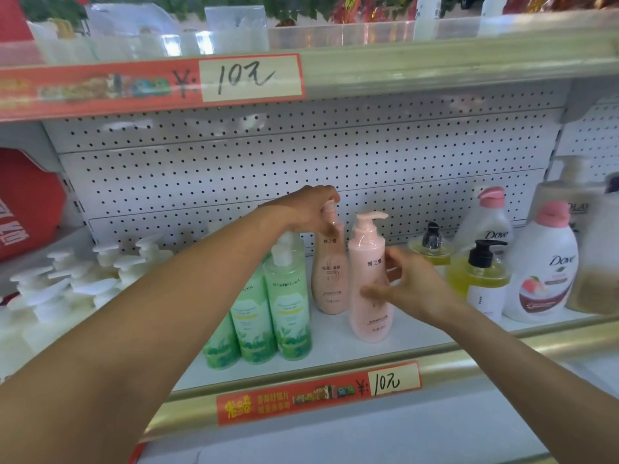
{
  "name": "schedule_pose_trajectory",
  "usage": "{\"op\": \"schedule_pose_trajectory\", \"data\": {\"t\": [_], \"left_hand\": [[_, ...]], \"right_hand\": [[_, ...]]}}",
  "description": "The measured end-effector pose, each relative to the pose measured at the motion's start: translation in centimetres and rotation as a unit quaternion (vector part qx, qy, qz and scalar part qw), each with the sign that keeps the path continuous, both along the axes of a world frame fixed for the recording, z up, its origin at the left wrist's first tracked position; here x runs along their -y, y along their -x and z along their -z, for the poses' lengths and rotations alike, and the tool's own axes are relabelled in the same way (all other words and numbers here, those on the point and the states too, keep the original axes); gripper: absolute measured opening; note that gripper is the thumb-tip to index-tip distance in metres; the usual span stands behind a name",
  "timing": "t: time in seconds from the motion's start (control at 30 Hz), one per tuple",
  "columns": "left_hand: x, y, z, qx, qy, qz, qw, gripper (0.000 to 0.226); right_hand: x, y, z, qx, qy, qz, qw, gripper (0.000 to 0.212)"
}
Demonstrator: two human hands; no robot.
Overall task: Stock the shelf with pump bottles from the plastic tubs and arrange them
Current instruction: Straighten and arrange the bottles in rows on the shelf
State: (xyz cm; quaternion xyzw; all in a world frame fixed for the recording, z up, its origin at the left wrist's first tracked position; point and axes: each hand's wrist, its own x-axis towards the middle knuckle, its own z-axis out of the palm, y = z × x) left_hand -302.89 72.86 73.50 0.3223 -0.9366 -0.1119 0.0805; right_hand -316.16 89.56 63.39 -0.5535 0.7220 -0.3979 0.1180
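Observation:
Two pink pump bottles stand on the white shelf. My left hand grips the pump head of the rear pink bottle. The front pink bottle stands upright a little nearer the edge. My right hand hovers at its right side, fingers loosely spread and blurred, holding nothing. Three green pump bottles stand in a tight group to the left of the pink ones.
Many white pump bottles fill the shelf's left part. To the right stand yellow bottles with black pumps, two white Dove bottles and a beige Olay bottle. A pegboard back wall and an upper shelf close in the space.

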Motion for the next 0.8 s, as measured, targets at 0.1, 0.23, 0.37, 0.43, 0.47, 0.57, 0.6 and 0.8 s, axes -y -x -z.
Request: {"op": "schedule_pose_trajectory", "data": {"t": [0.1,0.23,0.37,0.43,0.47,0.57,0.6,0.8], "left_hand": [[-0.2,-0.1,0.3,-0.017,-0.006,-0.006,1.0,0.074],[-0.3,-0.4,0.5,-0.022,-0.016,-0.009,1.0,0.071],[-0.6,-0.6,0.4,-0.035,-0.017,-0.005,0.999,0.055],[-0.6,-0.7,0.4,-0.038,-0.016,-0.003,0.999,0.038],[-0.5,-0.7,0.4,-0.037,-0.014,-0.004,0.999,0.037],[-0.4,-1.0,0.4,-0.046,-0.022,-0.018,0.999,0.051],[-0.4,-1.1,0.4,-0.051,-0.025,-0.024,0.998,0.056],[-0.7,-2.1,0.1,-0.096,-0.047,-0.029,0.994,0.057]], "right_hand": [[0.4,-0.7,-0.1,-0.016,-0.002,-0.009,1.0,0.053],[1.0,-1.6,-0.1,-0.007,0.002,-0.009,1.0,0.051],[1.4,-2.1,0.1,0.018,0.001,-0.011,1.0,0.048],[1.5,-2.4,0.2,0.016,0.003,-0.015,1.0,0.049],[1.6,-2.6,0.2,0.014,0.003,-0.017,1.0,0.05],[1.7,-2.8,0.1,0.0,0.0,-0.018,1.0,0.051],[1.7,-2.8,0.1,-0.001,0.0,-0.019,1.0,0.051],[1.5,-3.3,0.3,0.005,0.006,-0.024,1.0,0.051]]}}
